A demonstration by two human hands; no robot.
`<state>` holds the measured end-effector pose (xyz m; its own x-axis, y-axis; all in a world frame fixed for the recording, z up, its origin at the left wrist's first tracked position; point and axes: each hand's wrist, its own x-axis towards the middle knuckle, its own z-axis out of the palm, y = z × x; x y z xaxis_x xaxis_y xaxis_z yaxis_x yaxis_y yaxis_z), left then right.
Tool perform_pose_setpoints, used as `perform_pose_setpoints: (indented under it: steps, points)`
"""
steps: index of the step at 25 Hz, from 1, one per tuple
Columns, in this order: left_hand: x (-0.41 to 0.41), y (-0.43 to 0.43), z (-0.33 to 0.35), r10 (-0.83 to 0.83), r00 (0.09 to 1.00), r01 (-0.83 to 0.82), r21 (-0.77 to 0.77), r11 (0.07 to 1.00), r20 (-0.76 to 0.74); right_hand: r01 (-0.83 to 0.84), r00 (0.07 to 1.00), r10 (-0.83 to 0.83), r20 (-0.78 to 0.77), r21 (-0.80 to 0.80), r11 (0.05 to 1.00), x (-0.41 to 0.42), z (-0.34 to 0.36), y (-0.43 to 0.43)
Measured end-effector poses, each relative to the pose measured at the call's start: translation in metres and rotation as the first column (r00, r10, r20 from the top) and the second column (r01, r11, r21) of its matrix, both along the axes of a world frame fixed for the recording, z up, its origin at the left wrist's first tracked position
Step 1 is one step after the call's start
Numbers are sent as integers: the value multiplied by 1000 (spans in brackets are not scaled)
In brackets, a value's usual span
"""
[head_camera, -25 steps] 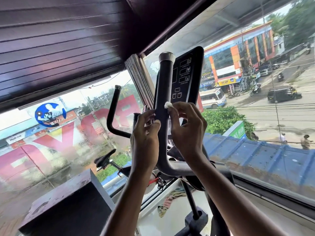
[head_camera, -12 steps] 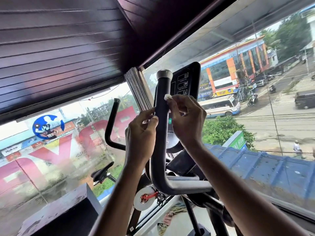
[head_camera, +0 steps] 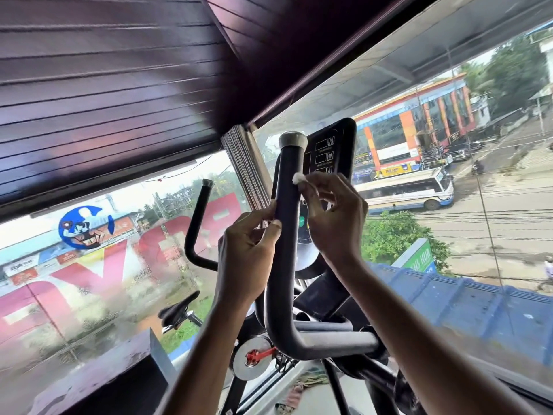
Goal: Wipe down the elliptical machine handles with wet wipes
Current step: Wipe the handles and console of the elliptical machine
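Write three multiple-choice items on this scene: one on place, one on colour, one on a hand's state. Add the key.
1. Where does the wipe touch the near handle?
A. at its lower bend
B. on its upright part, below the grey cap
C. on top of its cap

2. What colour is the wipe?
A. white
B. blue
C. yellow

3. What is the right hand doing?
A. hanging open
B. making an empty fist
C. pinching the wipe

Key: B, the wad sits on the shaft under the cap; A, it shows white against the dark tube; C, the fingertips close on it.
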<state>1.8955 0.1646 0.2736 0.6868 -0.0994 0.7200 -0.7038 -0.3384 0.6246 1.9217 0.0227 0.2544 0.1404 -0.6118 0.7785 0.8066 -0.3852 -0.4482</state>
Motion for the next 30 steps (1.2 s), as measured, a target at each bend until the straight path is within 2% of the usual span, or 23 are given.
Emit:
perform_pose_setpoints:
  steps: [5,11,14,18,20,24,27,29,30]
  points:
    - [2,2,-4,-28,1000,28,-10,1000,-12,114,994,-113,-9,66,991,26,49,-19]
    - [-3,3,-3,-66,996,65,-19,998,-51,-96,994,100,-32,108,989,8,4,-1]
    - [-3,1,-1,-56,998,55,-17,998,-41,-26,1000,26,-7,62,998,2,2,3]
    - [-1,0,0,-58,996,56,-38,998,-64,123,992,-124,8,77,989,23,48,-18]
    - [-1,0,-2,-65,995,62,-38,997,-70,205,978,-206,28,38,978,29,64,-31]
    - [1,0,-6,-98,990,94,-48,994,-102,267,964,-256,76,-195,944,26,64,-44]
    - [2,0,-7,-112,987,106,-58,993,-114,331,943,-313,110,-231,915,24,63,-47]
    - [0,0,-7,-115,988,109,-62,992,-106,286,958,-262,119,-270,919,25,59,-44]
    - [0,1,-8,-111,989,106,-59,993,-98,239,970,-224,90,-233,943,25,57,-44]
